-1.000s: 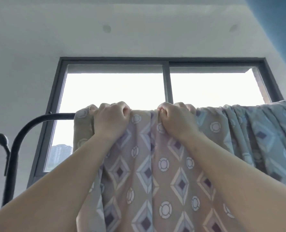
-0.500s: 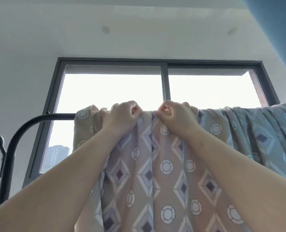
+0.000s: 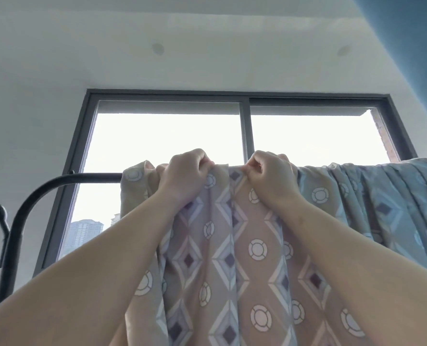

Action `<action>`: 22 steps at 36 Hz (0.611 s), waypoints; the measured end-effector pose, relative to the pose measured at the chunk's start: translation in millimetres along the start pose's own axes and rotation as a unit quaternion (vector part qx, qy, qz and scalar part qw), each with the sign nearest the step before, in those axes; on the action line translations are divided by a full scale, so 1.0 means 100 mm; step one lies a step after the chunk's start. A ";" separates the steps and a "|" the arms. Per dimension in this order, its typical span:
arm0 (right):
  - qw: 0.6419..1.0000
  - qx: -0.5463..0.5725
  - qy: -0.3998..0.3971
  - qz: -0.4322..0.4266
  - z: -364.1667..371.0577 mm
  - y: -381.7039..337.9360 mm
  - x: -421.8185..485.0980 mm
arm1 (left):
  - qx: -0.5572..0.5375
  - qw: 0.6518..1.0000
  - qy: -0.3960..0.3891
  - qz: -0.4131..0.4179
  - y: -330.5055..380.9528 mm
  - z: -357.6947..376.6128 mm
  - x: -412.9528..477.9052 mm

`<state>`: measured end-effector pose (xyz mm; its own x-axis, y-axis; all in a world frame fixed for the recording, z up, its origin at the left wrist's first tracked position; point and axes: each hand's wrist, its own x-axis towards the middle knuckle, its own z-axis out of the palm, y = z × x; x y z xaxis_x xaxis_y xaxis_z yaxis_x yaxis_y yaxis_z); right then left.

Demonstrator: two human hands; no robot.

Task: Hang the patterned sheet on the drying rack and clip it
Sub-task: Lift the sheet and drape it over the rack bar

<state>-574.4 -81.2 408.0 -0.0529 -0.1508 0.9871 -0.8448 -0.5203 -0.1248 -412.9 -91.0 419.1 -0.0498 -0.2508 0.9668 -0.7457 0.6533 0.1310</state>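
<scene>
The left hand (image 3: 183, 177) and right hand (image 3: 273, 178) each pinched the top fold of the beige diamond-and-circle patterned fabric sheet (image 3: 235, 258), draped over the black metal drying rack bar (image 3: 87, 176). Spreading its bunched folds evenly along the bar seemed wise before clipping.

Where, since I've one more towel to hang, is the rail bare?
Only the rail from the rack's left bend to the left edge of the patterned sheet is bare. Rightward is crowded: left hand, right hand, then bunched folds.
</scene>
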 end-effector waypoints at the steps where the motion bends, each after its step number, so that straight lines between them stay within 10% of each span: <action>1: 1.000 -0.002 0.004 0.001 0.00 0.01 0.00 | -0.002 1.000 0.003 -0.001 -0.01 0.00 0.00; 10: 0.994 -0.068 0.061 0.059 -0.22 0.34 -0.01 | 0.043 0.996 0.052 -0.050 -0.39 -0.21 -0.02; 16: 0.989 -0.140 -0.041 0.001 -0.14 0.01 -0.08 | 0.068 0.997 -0.007 -0.026 -0.21 -0.05 -0.07; 22: 0.998 0.037 -0.053 -0.002 0.03 -0.08 -0.08 | 0.047 0.999 0.010 -0.008 -0.32 -0.06 -0.10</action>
<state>-565.5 -78.7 400.8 0.0099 -0.2349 0.9720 -0.8029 -0.5813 -0.1323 -384.4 -105.4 406.5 -0.0251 -0.2460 0.9689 -0.8054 0.5791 0.1261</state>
